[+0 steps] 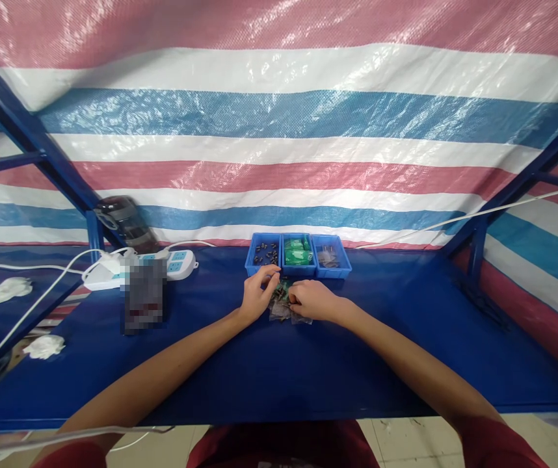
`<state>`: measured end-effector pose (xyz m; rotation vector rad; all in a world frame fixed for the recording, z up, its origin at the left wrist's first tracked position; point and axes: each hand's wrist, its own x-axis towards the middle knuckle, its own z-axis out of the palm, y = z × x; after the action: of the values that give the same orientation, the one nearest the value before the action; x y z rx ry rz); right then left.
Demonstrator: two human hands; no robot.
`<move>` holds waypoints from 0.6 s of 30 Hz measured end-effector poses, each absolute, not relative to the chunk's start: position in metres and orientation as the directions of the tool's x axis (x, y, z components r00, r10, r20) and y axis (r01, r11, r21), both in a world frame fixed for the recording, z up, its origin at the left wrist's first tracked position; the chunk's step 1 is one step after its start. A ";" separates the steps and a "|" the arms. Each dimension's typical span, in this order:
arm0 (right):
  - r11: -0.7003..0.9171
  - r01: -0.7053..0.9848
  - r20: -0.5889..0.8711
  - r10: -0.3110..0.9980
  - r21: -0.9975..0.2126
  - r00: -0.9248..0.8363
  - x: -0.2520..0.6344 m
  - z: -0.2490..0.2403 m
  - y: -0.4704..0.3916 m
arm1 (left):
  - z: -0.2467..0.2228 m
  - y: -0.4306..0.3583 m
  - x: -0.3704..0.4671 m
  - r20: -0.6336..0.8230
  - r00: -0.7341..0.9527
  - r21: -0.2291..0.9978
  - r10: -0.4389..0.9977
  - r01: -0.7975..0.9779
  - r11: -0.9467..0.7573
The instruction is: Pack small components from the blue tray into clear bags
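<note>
In front of the bins lies a small pile of mixed pieces (281, 300), with little metal parts, green bits and clear plastic bags. My left hand (258, 296) is at the pile's left side, thumb and fingers slightly apart near the front of the left bin, with nothing visible between them. My right hand (315, 299) reaches into the pile from the right, its fingers curled closed; what they grip is hidden. Behind stand three joined blue bins: the left bin (248, 260) holds dark metal fittings, the middle bin (299, 270) green packets, the right bin (345, 266) clear bags.
On the left of the blue table (279, 377) are a white power strip (188, 265) with cables, a blurred dark object (145, 296), and a dark jar (125, 224). Crumpled tissue (45, 346) lies at the left edge. Striped sheeting (298, 117) hangs behind, between blue frame posts.
</note>
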<state>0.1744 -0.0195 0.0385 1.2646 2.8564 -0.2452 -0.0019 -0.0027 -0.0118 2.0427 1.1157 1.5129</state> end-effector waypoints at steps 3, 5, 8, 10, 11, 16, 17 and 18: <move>0.662 0.741 -0.079 0.738 -0.112 -0.670 0.174 0.040 -0.022 | -0.012 -0.002 -0.002 0.630 0.119 0.683 0.768 0.386 -0.620; 0.667 0.739 -0.096 0.733 -0.096 -0.674 0.173 0.041 -0.022 | -0.012 -0.002 -0.002 0.628 0.115 0.682 0.769 0.394 -0.616; 0.678 0.731 -0.103 0.724 -0.079 -0.682 0.174 0.042 -0.022 | -0.011 -0.002 -0.001 0.629 0.106 0.679 0.770 0.408 -0.611; 0.677 0.731 -0.100 0.724 -0.087 -0.683 0.175 0.041 -0.021 | -0.011 -0.002 -0.001 0.629 0.103 0.680 0.770 0.408 -0.609; 0.678 0.729 -0.100 0.722 -0.097 -0.685 0.176 0.041 -0.020 | -0.011 -0.002 0.000 0.627 0.103 0.681 0.772 0.408 -0.608; 0.674 0.726 -0.099 0.720 -0.135 -0.687 0.178 0.041 -0.017 | -0.012 -0.003 0.000 0.623 0.095 0.688 0.776 0.405 -0.602; 0.664 0.734 -0.098 0.729 -0.143 -0.678 0.178 0.042 -0.017 | -0.012 -0.003 0.000 0.624 0.095 0.688 0.776 0.403 -0.603; 0.651 0.743 -0.095 0.739 -0.156 -0.667 0.178 0.042 -0.017 | -0.012 -0.003 0.000 0.624 0.096 0.689 0.776 0.401 -0.604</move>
<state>0.1778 -0.0171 0.0424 1.2720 2.8331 -0.2834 0.0003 -0.0029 -0.0117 2.0375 1.1588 1.5112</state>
